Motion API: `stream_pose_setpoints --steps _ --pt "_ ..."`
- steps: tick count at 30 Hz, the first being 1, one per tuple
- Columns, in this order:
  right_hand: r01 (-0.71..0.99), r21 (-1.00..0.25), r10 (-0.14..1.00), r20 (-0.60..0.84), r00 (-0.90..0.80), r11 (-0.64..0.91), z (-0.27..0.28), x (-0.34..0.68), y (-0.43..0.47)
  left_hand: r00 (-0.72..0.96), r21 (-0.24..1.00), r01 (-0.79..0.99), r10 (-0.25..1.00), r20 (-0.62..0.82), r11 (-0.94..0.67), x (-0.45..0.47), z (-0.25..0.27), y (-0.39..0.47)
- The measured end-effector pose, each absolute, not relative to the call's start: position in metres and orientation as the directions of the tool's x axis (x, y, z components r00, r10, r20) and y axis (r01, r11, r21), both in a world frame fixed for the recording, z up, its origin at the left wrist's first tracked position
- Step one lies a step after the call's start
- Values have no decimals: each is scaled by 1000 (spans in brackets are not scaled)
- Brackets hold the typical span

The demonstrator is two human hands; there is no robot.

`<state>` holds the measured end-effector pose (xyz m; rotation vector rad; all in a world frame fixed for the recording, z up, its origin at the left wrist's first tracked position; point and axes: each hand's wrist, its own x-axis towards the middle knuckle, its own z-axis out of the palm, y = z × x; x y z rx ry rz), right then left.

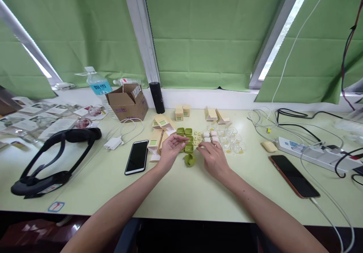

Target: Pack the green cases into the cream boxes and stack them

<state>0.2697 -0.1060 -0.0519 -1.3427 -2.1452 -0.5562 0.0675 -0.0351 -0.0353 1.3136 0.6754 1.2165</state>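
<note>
My left hand (pixel 171 147) is beside a block of olive-green square cups (pixel 189 148), its fingers stretched toward them with a small gap to the thumb; nothing shows in it. A round green piece with an opening (pixel 190 160) lies on the table between my hands. My right hand (pixel 213 155) reaches in from the right with fingertips drawn together at several small pale-yellow square pieces (pixel 195 138). Whatever is between those fingertips is too small to make out. White blocks (pixel 207 134) and clear domed cups (pixel 233 139) with yellow spots stand just beyond the right hand.
Folded cardboard boxes (pixel 162 122) lie behind and left of the cups, near a phone (pixel 136 157). Further left are a carton (pixel 127 103), a water bottle (pixel 98 83) and a black headset (pixel 53 162). On the right lie another phone (pixel 294 176), a power strip (pixel 309 152) and cables.
</note>
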Motion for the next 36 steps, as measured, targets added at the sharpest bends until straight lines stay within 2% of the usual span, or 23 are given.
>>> stream_pose_setpoints --steps 2,5,7,9,11,13,15,18,21,27,31,36 --pt "900 74 667 646 -372 430 -54 269 -106 282 958 -195 924 259 -209 68 -37 -35" --pt "893 94 662 638 -393 440 -57 268 -106 300 924 29 885 356 -382 68 -38 -39" --pt "894 97 676 620 -398 437 -57 268 -106 341 827 201 829 444 -526 66 -33 -46" --pt "897 92 697 597 -397 432 -57 269 -106 462 713 275 739 491 -645 62 -21 -54" --pt "899 76 726 562 -396 431 -56 268 -107 679 623 294 617 398 -725 57 -5 -61" --pt "898 58 765 502 -404 436 -55 267 -108 851 573 303 487 196 -761 52 8 -67" --pt "899 49 804 428 -413 435 -54 264 -110 920 546 303 389 46 -781 48 15 -72" --pt "904 58 840 350 -415 423 -52 260 -111 949 508 304 304 -86 -806 49 11 -76" --pt "909 70 852 325 -411 411 -50 257 -112 943 493 330 302 -139 -805 55 2 -78" --pt "920 64 863 326 -386 387 -49 257 -112 942 658 287 330 -62 -696 59 -1 -69" --pt "911 39 875 267 -405 410 -53 262 -107 885 758 267 462 52 -595 55 0 -60" --pt "906 26 870 267 -413 422 -58 267 -103 766 925 79 617 182 -371 56 -7 -52"
